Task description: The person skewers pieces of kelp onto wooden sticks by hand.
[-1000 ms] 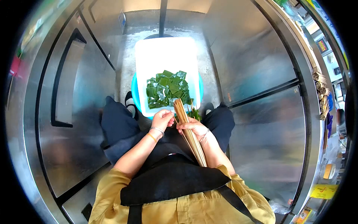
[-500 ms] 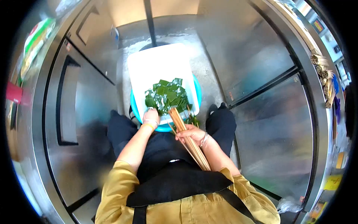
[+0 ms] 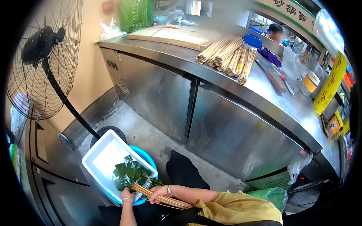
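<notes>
My right hand [image 3: 159,194] is wrapped round a bundle of thin wooden skewers [image 3: 175,202], whose tips point left toward the tray. At the tray's near edge, my left hand [image 3: 127,195] has its fingers curled in beside the skewer tips; what they pinch, if anything, is hidden. Glossy dark green cut pieces, which look like kelp [image 3: 130,173], are heaped at the near end of the white tray [image 3: 98,150]. Under the tray shows a turquoise basin [image 3: 146,155]. Some green pieces lie close to my right hand, partly covered.
A standing fan [image 3: 45,49] rises at the left. Bundles of skewers [image 3: 228,56] lie on the steel counter [image 3: 301,113], near a knife [image 3: 276,81], a purple cloth [image 3: 269,56] and a blue box [image 3: 252,40]. A person [image 3: 276,33] is behind the counter.
My view has swung to the right and up, bringing the countertop and fan into sight. My right hand still grips the skewers, and my left hand stays by the tray's near edge.
</notes>
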`<action>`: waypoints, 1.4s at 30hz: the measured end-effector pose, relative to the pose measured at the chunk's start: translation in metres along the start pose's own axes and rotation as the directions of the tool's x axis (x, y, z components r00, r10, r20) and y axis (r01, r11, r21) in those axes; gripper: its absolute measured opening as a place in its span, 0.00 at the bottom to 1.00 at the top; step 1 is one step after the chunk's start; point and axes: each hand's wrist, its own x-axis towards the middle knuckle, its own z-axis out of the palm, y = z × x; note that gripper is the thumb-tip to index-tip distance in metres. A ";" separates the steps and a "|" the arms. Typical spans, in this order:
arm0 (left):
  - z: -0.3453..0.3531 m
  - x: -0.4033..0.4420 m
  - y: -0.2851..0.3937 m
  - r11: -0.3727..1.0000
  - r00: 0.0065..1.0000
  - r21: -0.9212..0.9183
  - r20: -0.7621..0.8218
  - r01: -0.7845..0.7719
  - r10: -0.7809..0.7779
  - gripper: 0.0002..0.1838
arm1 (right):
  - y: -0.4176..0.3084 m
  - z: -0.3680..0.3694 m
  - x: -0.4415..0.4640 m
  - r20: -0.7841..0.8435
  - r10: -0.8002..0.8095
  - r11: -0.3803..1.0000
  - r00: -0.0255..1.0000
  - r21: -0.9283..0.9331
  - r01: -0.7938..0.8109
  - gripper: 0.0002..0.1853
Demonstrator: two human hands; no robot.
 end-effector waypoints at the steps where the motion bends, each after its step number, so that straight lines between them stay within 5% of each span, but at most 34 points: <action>1: 0.000 0.002 -0.004 0.999 1.000 -0.054 0.016 0.004 -0.004 0.19 | 0.002 -0.003 0.004 0.019 -0.014 1.000 1.000 0.005 0.014 0.11; 5: 0.006 0.006 -0.015 0.991 1.000 -0.134 0.025 -0.001 0.005 0.22 | 0.004 -0.004 0.004 -0.011 -0.009 1.000 1.000 0.010 0.009 0.10; 7: 0.014 0.008 -0.020 0.919 0.998 -0.389 -0.043 -0.061 0.048 0.20 | -0.009 0.007 -0.008 -0.047 0.064 0.996 0.997 0.071 -0.060 0.10; 8: 0.009 -0.002 -0.009 0.638 0.996 -0.765 0.088 0.089 -0.034 0.14 | -0.004 0.000 -0.003 -0.018 0.074 0.995 0.997 0.062 -0.073 0.12; 9: 0.011 -0.004 -0.013 0.423 0.995 -0.905 0.086 0.053 0.059 0.10 | -0.021 0.010 -0.015 -0.078 0.108 0.994 0.991 -0.011 -0.110 0.13; 12: 0.001 -0.027 -0.011 -0.113 0.985 -0.979 0.173 0.172 0.003 0.14 | -0.024 0.012 -0.019 -0.133 0.181 0.983 0.974 0.021 -0.180 0.17; 14: -0.012 -0.036 -0.007 -0.382 0.940 -0.878 0.336 0.290 -0.060 0.18 | -0.020 0.015 -0.012 -0.165 0.157 0.987 0.974 0.071 -0.147 0.11; 19: -0.017 -0.044 -0.006 -0.559 0.950 -0.773 0.296 0.300 0.100 0.13 | -0.017 0.012 -0.008 -0.098 0.103 0.992 0.990 0.077 -0.095 0.10; 27: -0.015 -0.053 0.007 -0.402 0.965 -0.890 0.257 0.215 -0.053 0.10 | -0.016 0.010 -0.007 -0.130 0.106 0.992 0.986 0.086 -0.096 0.10; 39: -0.029 -0.071 0.028 -0.429 0.977 -0.886 0.210 0.176 -0.033 0.08 | -0.017 0.010 -0.007 -0.144 0.091 0.994 0.985 0.065 -0.083 0.11; 42: -0.023 -0.069 0.021 -0.242 0.972 -0.957 0.193 0.158 -0.130 0.08 | -0.015 0.009 -0.007 -0.141 0.085 0.995 0.986 0.069 -0.075 0.10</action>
